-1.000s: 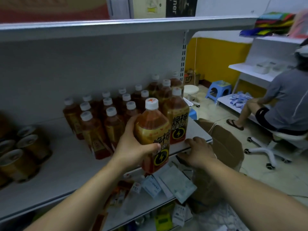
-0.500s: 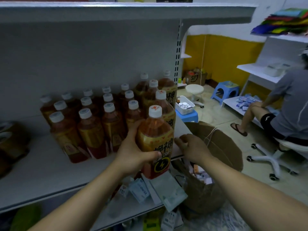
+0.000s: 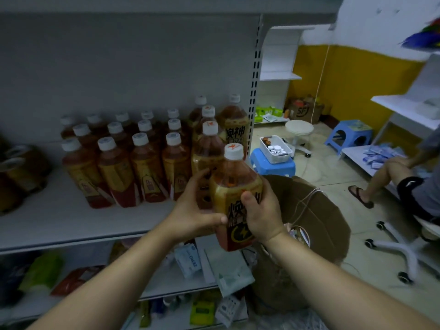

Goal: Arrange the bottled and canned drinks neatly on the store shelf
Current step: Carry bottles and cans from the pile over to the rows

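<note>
A large amber drink bottle [image 3: 234,186] with a white cap and a lightning-bolt label is tilted slightly at the front right corner of the grey shelf [image 3: 71,225]. My left hand [image 3: 192,210] wraps its left side and my right hand [image 3: 262,215] grips its right side. Behind it stand more large bottles [image 3: 234,122] of the same kind. To their left, several smaller amber bottles [image 3: 114,167] stand in rows. Cans [image 3: 16,172] sit blurred at the shelf's far left.
A brown paper bag [image 3: 316,222] stands open on the floor right of the shelf. The lower shelf [image 3: 181,282] holds packets and boxes. Blue stools [image 3: 273,165], a white bin and a seated person [image 3: 404,182] on a wheeled chair are to the right.
My right hand has left the shelf edge and closed on the bottle's right side. The view has swung left and down, and the bottle now sits further right.
</note>
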A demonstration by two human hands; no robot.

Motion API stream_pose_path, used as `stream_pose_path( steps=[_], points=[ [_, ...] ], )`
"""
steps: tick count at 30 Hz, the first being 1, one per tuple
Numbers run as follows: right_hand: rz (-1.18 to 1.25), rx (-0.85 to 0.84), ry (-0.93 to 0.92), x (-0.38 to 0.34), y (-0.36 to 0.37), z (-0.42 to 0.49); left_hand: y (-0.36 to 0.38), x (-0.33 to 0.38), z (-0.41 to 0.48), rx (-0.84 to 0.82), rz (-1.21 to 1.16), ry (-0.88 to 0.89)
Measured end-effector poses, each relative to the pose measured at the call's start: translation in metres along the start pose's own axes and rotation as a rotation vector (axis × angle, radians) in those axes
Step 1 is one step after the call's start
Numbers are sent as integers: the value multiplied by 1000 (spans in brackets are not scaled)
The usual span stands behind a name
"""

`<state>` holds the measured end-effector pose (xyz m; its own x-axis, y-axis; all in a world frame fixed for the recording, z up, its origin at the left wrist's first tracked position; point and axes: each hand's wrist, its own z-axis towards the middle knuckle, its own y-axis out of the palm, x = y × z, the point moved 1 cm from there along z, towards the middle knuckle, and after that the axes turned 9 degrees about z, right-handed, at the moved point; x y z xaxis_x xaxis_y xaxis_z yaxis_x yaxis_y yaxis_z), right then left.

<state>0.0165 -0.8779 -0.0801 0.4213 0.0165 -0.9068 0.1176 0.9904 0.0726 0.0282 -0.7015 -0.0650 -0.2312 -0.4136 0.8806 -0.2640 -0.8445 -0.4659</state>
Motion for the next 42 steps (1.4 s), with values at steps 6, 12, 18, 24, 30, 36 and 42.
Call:
stream_pose_path(
  steps=[6, 12, 18, 24, 30, 36, 42],
  points=[
    [-64, 177, -30, 13, -31, 28, -17, -60, -7, 126, 840, -207],
    [-141, 126, 23, 36, -32, 58, -5, -93, -9, -15, 1126, -356],
    [-266, 63, 12, 49, -35, 98, -3, -96, -7, -36, 1195, -357],
    [-349, -6, 84, 63, -33, 136, 0, -99, -6, 18, 1190, -326],
    [-323, 11, 133, 70, -32, 154, -1, -100, -4, 2, 1204, -315],
    [-313, -3, 225, 60, -28, 151, -2, -99, -4, -47, 1212, -338],
    [-412, 17, 2, 20, -1, 80, -9, -93, -2, -153, 1164, -370]
  ],
)
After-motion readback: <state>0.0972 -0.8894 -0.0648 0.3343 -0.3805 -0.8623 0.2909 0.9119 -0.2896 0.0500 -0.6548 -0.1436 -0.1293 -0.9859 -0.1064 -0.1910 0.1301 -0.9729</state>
